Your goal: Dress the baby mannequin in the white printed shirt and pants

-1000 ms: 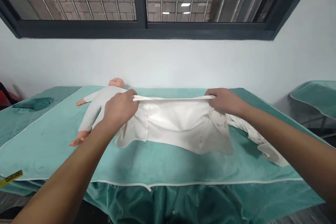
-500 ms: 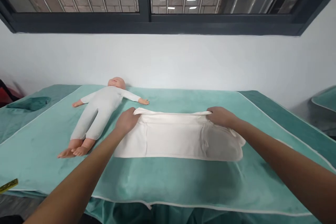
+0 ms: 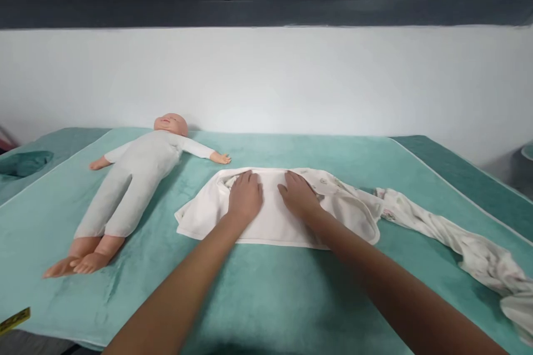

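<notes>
We are pressing a white cloth (image 3: 270, 216) against the surface (image 3: 283, 299), which a green cover is dressing. The cloth is lying at the middle of the surface, its longer sides running left to right, and its right part is showing a small coloured print along the far side. We are resting the left hand (image 3: 246, 195) and the right hand (image 3: 298, 194) on top of the cloth near its far edge, palms down, leaving a strip of cloth showing between them. The fingers of the left hand are lying nearly flat and close together; those of the right hand are lying likewise, the thumb standing apart toward the left. We are pinching nothing.

To the right, a bunched printed cloth (image 3: 449, 236) is stretching from the white cloth's right end toward the near right; where the two are meeting, we are not able to tell whether they are joined. To the left, a doll (image 3: 145, 161) in a pale suit is lying on its back, its head pointing to the far side, its feet to the near left. One arm is extending right, its hand ending just beyond the white cloth's far left part. A yellow strip (image 3: 15, 320) is showing at the near left. Behind the surface, a white wall (image 3: 266, 77) is rising to a dark window frame (image 3: 266, 11).
</notes>
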`<action>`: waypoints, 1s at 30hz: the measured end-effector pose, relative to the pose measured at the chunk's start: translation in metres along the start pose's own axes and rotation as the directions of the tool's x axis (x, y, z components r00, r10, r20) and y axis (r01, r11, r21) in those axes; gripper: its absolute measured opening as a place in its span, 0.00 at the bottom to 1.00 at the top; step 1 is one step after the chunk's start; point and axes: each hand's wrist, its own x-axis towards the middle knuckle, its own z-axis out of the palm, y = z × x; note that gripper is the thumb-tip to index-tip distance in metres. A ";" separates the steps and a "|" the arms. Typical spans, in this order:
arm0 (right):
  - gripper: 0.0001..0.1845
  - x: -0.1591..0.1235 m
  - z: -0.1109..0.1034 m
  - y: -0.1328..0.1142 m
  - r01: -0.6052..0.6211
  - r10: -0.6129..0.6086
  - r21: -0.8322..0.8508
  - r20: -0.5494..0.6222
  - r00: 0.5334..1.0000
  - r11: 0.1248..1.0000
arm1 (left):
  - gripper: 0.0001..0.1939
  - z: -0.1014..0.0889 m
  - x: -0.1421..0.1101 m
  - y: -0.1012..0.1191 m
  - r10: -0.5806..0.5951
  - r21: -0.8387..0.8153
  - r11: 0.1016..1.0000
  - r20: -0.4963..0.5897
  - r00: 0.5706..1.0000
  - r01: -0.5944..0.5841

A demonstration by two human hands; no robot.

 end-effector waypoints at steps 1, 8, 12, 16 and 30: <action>0.25 0.006 0.004 0.002 -0.024 0.024 -0.012 -0.013 1.000 1.000 | 0.18 -0.001 0.006 -0.001 -0.023 0.028 0.999 -0.002 1.000 0.023; 0.33 0.025 0.010 0.017 -0.040 0.026 -0.077 -0.167 0.986 0.996 | 0.28 -0.003 0.019 -0.014 -0.025 0.240 0.970 -0.073 0.997 0.042; 0.36 0.025 0.016 0.020 -0.020 0.003 -0.083 -0.200 0.980 0.996 | 0.31 0.003 0.020 -0.019 0.024 0.280 0.960 -0.134 0.991 0.015; 0.37 0.028 0.017 0.021 -0.048 0.040 -0.047 -0.158 0.987 0.998 | 0.34 0.000 0.027 -0.021 0.060 0.281 0.959 -0.122 0.991 -0.023; 0.37 0.047 0.019 0.031 -0.160 0.160 -0.011 0.104 0.982 0.987 | 0.25 0.017 0.041 -0.041 -0.046 0.114 0.992 -0.015 0.999 0.047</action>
